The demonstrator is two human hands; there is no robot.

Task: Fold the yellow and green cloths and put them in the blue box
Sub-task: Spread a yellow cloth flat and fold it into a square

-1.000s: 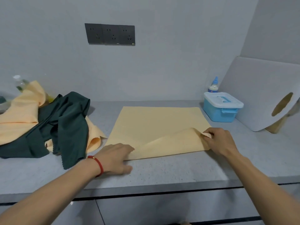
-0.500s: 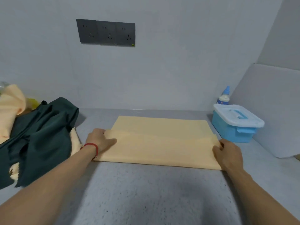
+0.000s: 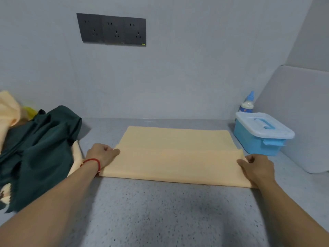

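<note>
Folded further since before, yellow cloth (image 3: pixel 174 157) lies on speckled grey counter (image 3: pixel 160 211), both hands (image 3: pixel 102 154) (image 3: pixel 256 168) pinching its corners.

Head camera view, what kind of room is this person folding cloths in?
Probably a home utility or kitchen counter: a speckled grey countertop against a plain wall, a dark bank of wall sockets above it, and a small bottle behind the lidded blue box.

Grey wall (image 3: pixel 195 68) with dark triple socket panel (image 3: pixel 111 29) above speckled grey counter (image 3: pixel 160 211).

Yellow cloth (image 3: pixel 174 157) part-folded flat, green cloths (image 3: pixel 39 145) heaped left, blue box (image 3: pixel 261 136) lidded.
</note>
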